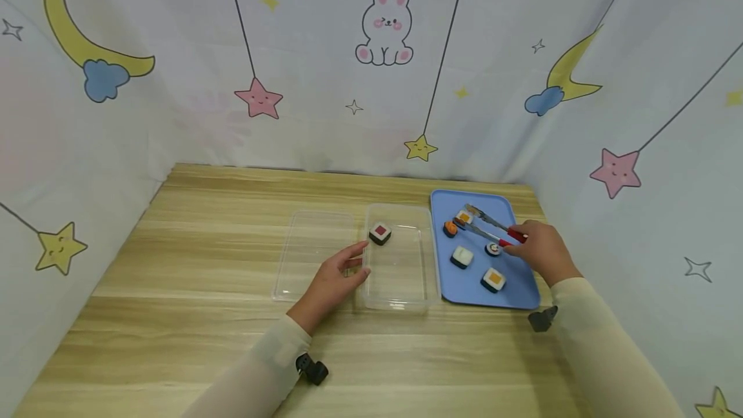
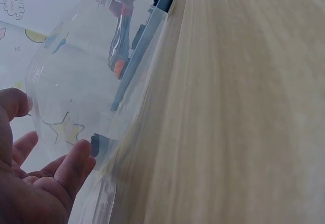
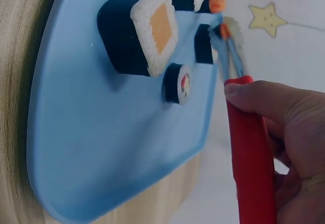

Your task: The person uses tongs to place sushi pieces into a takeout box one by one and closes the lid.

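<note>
On the wooden table (image 1: 203,244) at left, a clear lid (image 1: 316,237), flat and not yet fitted; just beside it, a clear box (image 1: 433,263) with the left hand (image 1: 333,276) at its left wall, fingers loosely spread, gripping nothing. Inside, near the far-left corner, just one red-centred sushi piece (image 1: 380,233), so seemingly an early stage of filling. Rightmost, on the blue tray (image 1: 458,292), five pieces apparently left to shift, an orange-centred piece (image 1: 464,217) among them between the tips of red-handled tongs (image 3: 249,153) held in the right hand (image 1: 542,251), though whether pinched, impossible to tell.
</note>
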The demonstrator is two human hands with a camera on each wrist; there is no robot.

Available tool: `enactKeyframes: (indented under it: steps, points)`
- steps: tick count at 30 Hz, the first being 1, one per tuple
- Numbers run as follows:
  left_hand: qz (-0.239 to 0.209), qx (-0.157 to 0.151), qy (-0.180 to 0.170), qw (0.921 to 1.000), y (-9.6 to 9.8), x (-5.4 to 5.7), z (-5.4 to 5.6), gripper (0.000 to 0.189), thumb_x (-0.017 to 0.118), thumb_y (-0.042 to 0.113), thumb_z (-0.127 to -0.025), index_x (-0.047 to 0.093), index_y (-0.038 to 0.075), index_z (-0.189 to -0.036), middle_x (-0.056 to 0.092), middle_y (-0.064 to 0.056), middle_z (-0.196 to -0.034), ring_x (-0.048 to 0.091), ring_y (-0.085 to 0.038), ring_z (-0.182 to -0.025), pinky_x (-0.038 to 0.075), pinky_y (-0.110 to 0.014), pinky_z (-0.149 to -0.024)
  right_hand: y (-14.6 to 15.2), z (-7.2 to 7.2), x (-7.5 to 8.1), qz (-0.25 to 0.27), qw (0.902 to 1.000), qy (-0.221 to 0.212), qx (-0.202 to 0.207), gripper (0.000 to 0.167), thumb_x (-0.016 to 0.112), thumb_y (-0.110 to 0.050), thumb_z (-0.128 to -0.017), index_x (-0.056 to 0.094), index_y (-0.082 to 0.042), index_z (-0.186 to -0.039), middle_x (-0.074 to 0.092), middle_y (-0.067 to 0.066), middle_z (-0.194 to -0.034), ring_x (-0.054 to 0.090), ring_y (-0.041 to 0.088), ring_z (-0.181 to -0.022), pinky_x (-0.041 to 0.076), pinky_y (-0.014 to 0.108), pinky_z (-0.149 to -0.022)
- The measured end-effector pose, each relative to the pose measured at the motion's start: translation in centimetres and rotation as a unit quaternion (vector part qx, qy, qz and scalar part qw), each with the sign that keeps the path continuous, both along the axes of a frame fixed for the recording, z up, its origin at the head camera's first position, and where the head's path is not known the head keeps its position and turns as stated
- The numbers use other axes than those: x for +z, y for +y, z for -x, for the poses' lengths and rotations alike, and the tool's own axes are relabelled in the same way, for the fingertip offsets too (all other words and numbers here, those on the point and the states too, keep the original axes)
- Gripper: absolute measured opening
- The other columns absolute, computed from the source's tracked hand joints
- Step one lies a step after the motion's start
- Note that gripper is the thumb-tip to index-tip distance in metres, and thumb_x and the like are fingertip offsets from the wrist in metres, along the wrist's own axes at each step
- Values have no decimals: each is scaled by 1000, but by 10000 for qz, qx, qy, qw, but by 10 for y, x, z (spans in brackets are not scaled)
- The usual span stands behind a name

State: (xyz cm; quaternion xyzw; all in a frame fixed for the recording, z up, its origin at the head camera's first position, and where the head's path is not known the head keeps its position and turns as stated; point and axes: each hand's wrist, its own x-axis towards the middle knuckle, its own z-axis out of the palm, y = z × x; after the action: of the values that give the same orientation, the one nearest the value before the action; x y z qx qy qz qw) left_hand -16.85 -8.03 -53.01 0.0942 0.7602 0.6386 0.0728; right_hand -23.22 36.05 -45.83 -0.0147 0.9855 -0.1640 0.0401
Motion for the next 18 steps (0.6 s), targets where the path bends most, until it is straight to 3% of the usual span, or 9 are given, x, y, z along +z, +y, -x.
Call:
enactKeyframes:
  steps: [11, 18]
  points:
    - [22, 3, 18, 10000, 0, 0, 0, 57, 75, 15, -97, 56, 14, -151, 50, -8, -157, 60, -34, -131, 52, -53, -102, 3, -2, -2, 11, 9999, 159, -11, 55, 86, -27, -86, 71, 5, -127, 69, 22, -108, 62, 34, -90, 55, 46, -74]
    - [35, 19, -23, 10000, 0, -2, 0, 57, 75, 15, -97, 56, 14, -151, 50, -8, -156, 60, -34, -131, 52, -52, -102, -1, -4, 7, 301, 9991, 265, -165, 55, 85, -28, -88, 69, 3, -131, 69, 23, -113, 62, 38, -97, 58, 47, -77]
